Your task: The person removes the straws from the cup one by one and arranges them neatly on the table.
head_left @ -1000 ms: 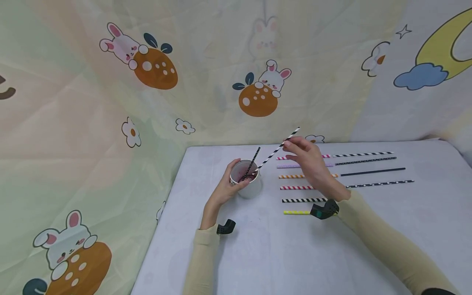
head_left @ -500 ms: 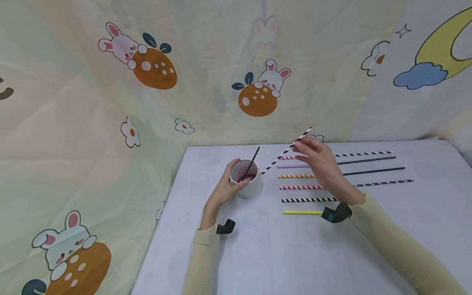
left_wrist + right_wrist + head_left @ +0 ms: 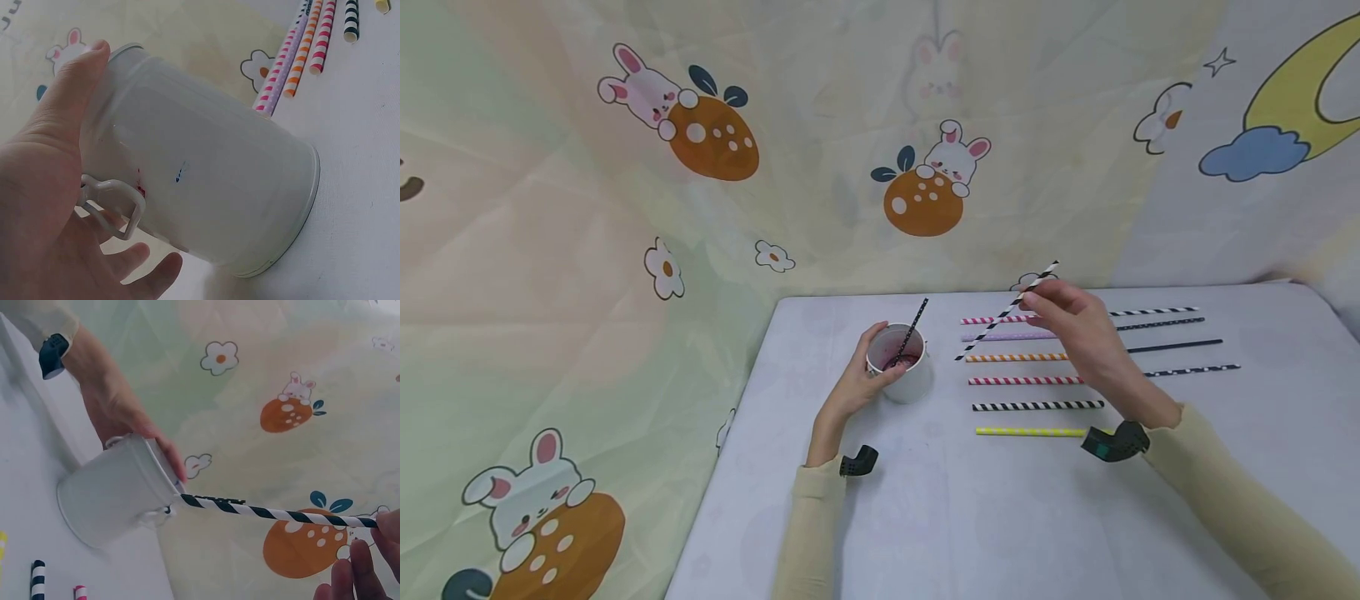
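Note:
My left hand [image 3: 856, 382] grips a small white metal bucket [image 3: 913, 387] standing on the table, the thumb over its rim. A black straw with small pale dots [image 3: 914, 323] leans inside the bucket. My right hand [image 3: 1084, 335] pinches a black-and-white striped paper straw [image 3: 997, 320] near its upper end. That straw slants down to the left, its low end to the right of the bucket. In the left wrist view, the bucket's side [image 3: 206, 144] bears red and blue marks. The right wrist view shows the striped straw [image 3: 275, 513] overlapping the bucket's rim.
Left column of laid-out straws: pink-striped [image 3: 985, 321], purple [image 3: 1000, 338], orange-striped [image 3: 1015, 357], red-striped [image 3: 1022, 381], black-and-white [image 3: 1037, 407] and yellow [image 3: 1030, 432]. Right column: several dark straws, one plain black [image 3: 1187, 345]. A printed cloth backdrop [image 3: 835, 167] rises behind the white-covered table [image 3: 940, 517].
My right hand has moved right with the striped straw, whose low end has gone from the bucket's mouth to over the laid-out straws. The left hand and bucket have stayed put.

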`<state>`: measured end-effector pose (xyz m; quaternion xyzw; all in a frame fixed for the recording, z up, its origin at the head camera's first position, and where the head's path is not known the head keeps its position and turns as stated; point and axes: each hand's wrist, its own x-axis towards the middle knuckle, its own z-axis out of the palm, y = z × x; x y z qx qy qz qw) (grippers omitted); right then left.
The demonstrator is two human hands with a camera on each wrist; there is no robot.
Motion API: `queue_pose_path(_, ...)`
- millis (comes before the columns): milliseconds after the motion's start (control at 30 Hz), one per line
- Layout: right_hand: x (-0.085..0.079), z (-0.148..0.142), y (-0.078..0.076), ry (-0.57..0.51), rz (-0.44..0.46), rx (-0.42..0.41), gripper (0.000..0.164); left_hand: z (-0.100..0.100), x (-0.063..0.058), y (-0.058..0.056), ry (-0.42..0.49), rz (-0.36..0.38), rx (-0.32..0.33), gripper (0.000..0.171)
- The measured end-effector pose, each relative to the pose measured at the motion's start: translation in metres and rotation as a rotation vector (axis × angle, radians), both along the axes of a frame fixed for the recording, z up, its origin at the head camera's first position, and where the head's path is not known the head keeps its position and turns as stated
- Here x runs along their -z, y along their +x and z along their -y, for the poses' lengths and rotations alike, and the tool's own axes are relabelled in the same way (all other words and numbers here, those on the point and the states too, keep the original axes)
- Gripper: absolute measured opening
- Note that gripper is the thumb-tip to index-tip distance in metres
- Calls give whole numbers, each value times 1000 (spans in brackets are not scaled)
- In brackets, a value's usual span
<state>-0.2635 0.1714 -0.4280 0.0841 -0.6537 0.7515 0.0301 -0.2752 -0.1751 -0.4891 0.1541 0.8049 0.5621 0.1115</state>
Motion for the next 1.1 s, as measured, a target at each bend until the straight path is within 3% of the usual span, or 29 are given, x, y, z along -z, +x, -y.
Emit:
queue_pose_path(267, -5, -17, 10, 154, -36, 21, 28, 0, -2, 1, -4, -10, -3, 84)
queue_pose_path(500, -8, -26, 20, 372, -42, 63, 29, 0, 1, 1, 25, -16, -5, 85)
queue_pose_path(867, -11, -42, 32, 578, -67, 79, 27, 0, 1, 0, 16, -2, 1, 85)
queue_pose_path(1100, -14, -53, 39, 651, -59, 89, 24, 0, 2, -1, 43, -5, 15, 85)
